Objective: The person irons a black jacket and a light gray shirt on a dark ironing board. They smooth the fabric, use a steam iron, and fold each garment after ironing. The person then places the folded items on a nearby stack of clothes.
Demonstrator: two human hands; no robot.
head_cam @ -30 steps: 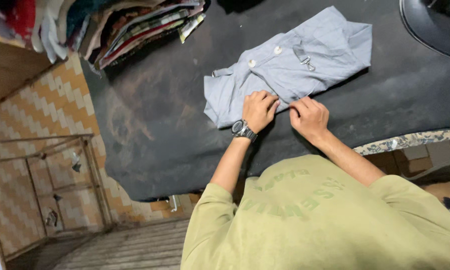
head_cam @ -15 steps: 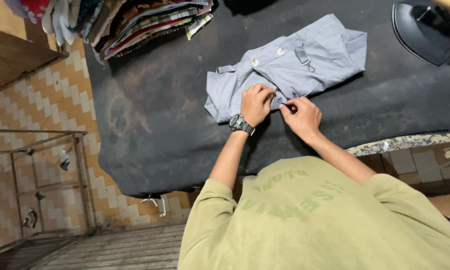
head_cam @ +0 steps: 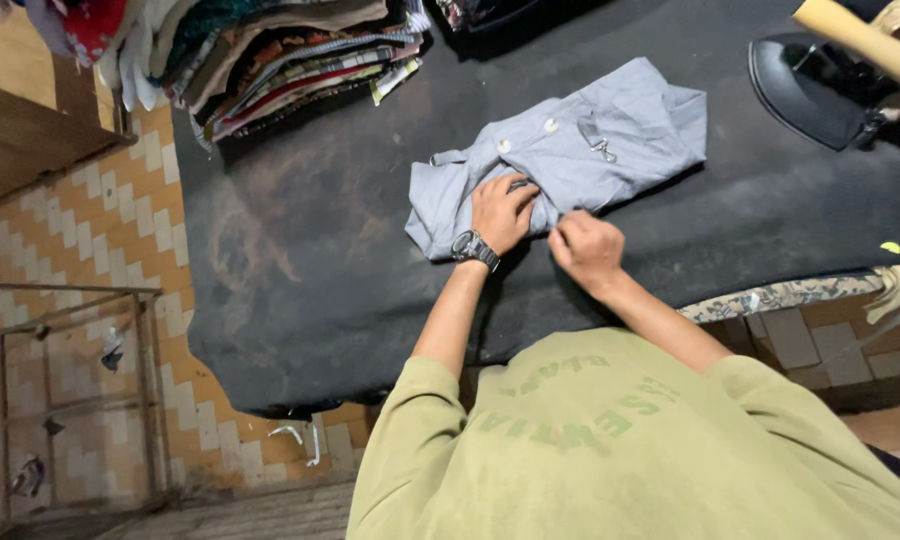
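Observation:
A light grey buttoned shirt point(head_cam: 570, 150) lies folded on a black padded table point(head_cam: 350, 250). My left hand point(head_cam: 500, 212), with a wristwatch, presses on the shirt's near edge, its fingers curled into the cloth. My right hand point(head_cam: 587, 250) is just to the right of it, at the same edge. Its fingers are closed and seem to pinch a bit of the fabric. My green sleeves and torso fill the bottom of the view.
A dark iron point(head_cam: 810, 85) with a wooden handle point(head_cam: 860, 40) rests on the table at the top right. A stack of folded colourful clothes point(head_cam: 280, 50) lies at the far left end. A metal rack point(head_cam: 70, 390) stands against the tiled wall on the left.
Both hands stay at the shirt's near edge. My right hand's fingers have closed from a flat touch into a pinch. The view has shifted slightly.

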